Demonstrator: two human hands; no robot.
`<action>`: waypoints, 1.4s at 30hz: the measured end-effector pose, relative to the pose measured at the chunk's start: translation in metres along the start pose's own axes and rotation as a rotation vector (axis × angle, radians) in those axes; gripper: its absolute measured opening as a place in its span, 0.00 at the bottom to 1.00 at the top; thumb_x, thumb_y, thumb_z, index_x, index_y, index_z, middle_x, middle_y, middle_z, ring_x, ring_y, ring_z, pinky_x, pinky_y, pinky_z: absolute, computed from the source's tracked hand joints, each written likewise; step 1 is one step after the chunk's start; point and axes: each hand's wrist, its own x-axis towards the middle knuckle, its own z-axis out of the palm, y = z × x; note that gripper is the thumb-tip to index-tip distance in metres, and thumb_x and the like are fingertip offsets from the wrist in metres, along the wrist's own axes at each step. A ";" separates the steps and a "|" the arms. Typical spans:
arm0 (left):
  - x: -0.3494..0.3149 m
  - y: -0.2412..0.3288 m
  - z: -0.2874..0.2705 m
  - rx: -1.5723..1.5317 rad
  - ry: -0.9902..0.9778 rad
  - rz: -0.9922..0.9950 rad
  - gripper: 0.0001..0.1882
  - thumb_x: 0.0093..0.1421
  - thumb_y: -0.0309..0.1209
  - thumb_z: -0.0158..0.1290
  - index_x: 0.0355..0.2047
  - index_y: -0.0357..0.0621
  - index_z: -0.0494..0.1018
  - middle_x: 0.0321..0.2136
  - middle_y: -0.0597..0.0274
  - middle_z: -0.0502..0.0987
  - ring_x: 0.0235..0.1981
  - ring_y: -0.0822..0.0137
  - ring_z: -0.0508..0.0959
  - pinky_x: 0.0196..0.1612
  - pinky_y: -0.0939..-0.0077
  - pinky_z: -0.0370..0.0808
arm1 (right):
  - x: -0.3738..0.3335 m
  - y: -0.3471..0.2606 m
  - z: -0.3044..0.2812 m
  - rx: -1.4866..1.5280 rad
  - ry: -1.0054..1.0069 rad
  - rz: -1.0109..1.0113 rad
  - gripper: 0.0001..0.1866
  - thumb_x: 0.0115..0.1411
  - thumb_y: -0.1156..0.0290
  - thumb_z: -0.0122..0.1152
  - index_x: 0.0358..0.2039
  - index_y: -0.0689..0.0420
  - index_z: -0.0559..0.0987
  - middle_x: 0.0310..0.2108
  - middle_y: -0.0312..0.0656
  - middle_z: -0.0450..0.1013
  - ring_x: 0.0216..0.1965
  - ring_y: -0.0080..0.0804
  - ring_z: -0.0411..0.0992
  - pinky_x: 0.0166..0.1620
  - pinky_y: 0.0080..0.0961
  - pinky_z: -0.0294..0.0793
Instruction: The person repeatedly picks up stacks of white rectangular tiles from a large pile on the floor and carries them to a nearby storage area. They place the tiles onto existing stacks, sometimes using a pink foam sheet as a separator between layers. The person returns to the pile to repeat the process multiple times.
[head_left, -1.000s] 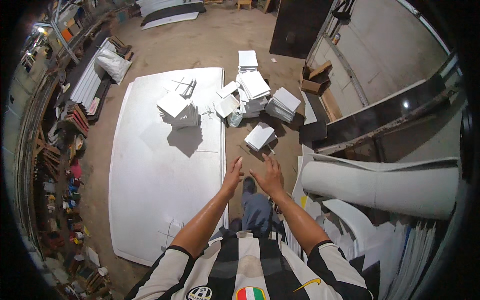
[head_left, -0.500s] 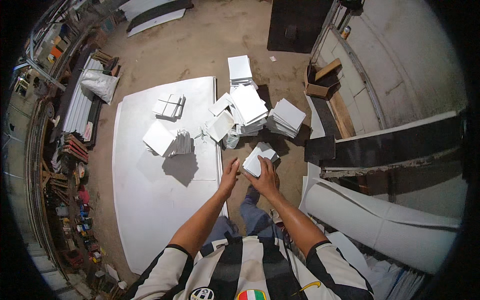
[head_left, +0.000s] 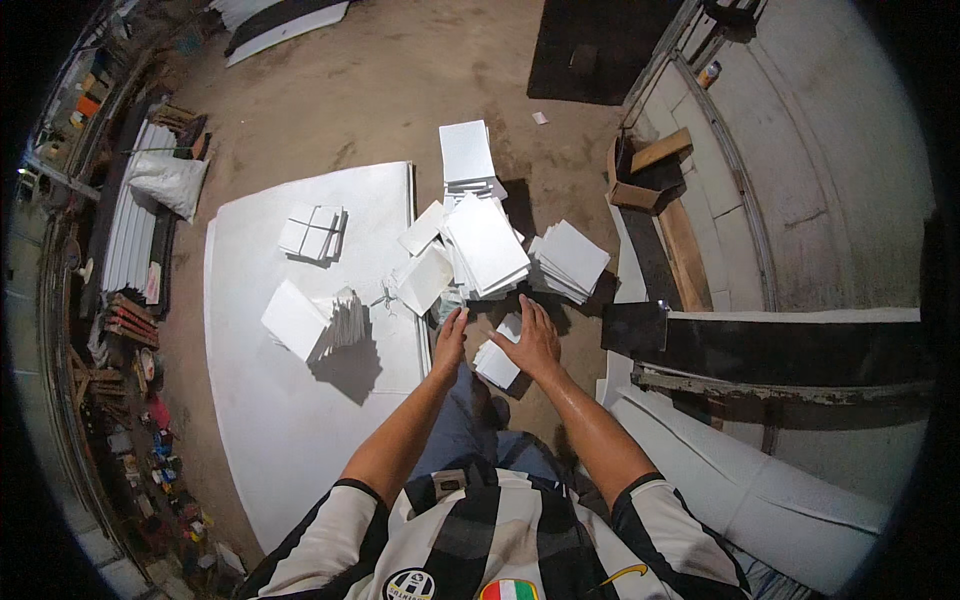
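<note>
My left hand [head_left: 451, 342] is open, fingers stretched forward, just short of the near side of a tall pile of white rectangular sheets [head_left: 482, 240]. My right hand [head_left: 535, 338] is open as well, its fingers spread toward the same pile. Partly below it is a small stack of white pieces [head_left: 496, 362], with the thumb over its edge; whether they touch I cannot tell. Neither hand holds anything visible. Another stack of white sheets [head_left: 568, 258] leans, fanned out, right of the pile. Loose white pieces [head_left: 422, 278] lie tilted at its left.
A broad white board [head_left: 310, 430] covers the floor at left, bearing a tied bundle [head_left: 312, 234] and a stack of cut pieces [head_left: 297, 318]. A cardboard box [head_left: 632, 192] stands at right. Along the right side lies a large white roll [head_left: 740, 480], beside a dark-faced ledge [head_left: 790, 345].
My right hand has moved forward off the top of the small stack. My left hand has shifted slightly, staying open. The view has tilted a little.
</note>
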 end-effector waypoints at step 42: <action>0.389 -0.146 0.039 0.190 0.446 -0.126 0.48 0.54 0.51 0.69 0.60 0.26 0.61 0.52 0.42 0.75 0.53 0.56 0.75 0.59 0.65 0.70 | 0.294 0.297 0.275 0.229 -0.261 0.319 0.10 0.61 0.75 0.55 0.40 0.61 0.82 0.34 0.60 0.78 0.39 0.62 0.77 0.46 0.51 0.76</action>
